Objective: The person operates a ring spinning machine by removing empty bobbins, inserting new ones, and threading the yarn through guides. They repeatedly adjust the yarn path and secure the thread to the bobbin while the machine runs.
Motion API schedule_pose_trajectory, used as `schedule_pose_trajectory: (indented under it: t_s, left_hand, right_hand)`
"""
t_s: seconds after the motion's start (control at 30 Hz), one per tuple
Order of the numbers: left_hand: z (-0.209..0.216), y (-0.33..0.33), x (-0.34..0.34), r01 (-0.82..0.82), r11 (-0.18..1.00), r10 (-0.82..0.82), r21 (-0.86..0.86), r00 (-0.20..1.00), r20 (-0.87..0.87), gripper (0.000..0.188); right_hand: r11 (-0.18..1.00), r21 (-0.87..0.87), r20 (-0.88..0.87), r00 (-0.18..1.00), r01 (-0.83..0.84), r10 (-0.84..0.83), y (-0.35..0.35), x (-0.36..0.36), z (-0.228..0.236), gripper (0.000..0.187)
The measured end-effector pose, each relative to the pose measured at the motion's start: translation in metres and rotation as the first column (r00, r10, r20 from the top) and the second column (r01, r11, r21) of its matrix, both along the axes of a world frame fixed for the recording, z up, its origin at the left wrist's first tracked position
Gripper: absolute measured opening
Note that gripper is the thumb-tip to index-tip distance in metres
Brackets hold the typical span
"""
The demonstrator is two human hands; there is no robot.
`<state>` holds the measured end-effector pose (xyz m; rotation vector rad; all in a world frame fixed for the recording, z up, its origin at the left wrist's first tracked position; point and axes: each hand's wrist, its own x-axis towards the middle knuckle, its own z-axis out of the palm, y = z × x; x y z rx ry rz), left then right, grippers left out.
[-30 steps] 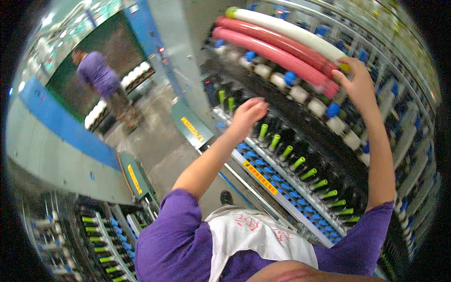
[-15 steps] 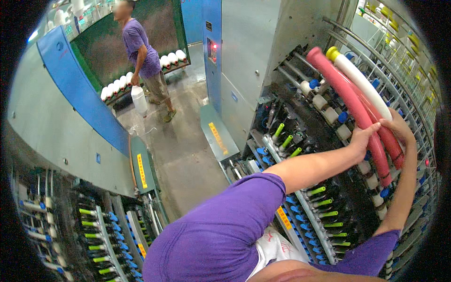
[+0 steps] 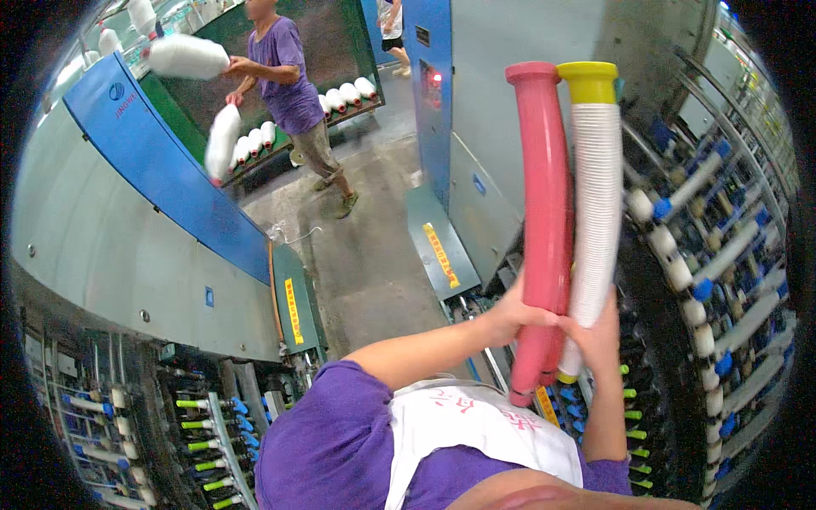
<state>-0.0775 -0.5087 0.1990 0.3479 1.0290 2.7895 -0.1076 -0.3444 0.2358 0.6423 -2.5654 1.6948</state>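
Overhead, both hands [image 3: 561, 327] clasp pink tube stack [image 3: 544, 221] and white tube stack [image 3: 595, 204] beside bobbin racks [image 3: 705, 255].

pink tube stack [image 3: 544, 229] | white tube stack [image 3: 595, 212], yellow cap | purple sleeve [image 3: 331, 442]

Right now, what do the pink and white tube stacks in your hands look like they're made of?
The pink stack looks like smooth moulded plastic: even colour, a soft sheen, a flared rim on top. The white stack also looks like plastic, matt, with fine ridges where nested tubes overlap, and a yellow top tube. Coated card cannot be ruled out. The left hand and right hand hold them upright.
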Motion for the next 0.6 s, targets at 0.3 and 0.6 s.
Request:
schedule_pose_trajectory:
  t_s: [0.3, 0.6]
  left_hand:
    - [-0.029, -0.307, -0.044, -0.455, 0.753, 0.449, -0.475, 0.883, -0.133, 0.108]
    - [-0.034, -0.552, -0.147, -0.557, 0.416, 0.501, -0.719, 0.800, -0.331, 0.116]
  right_hand:
    - [0.924, -0.236, 0.139, 0.930, -0.301, 0.339, -0.293, -0.082, -0.080, 0.069]
    - [0.982, -0.148, 0.325, 0.932, -0.116, 0.160, -0.446, -0.203, -0.120, 0.071]
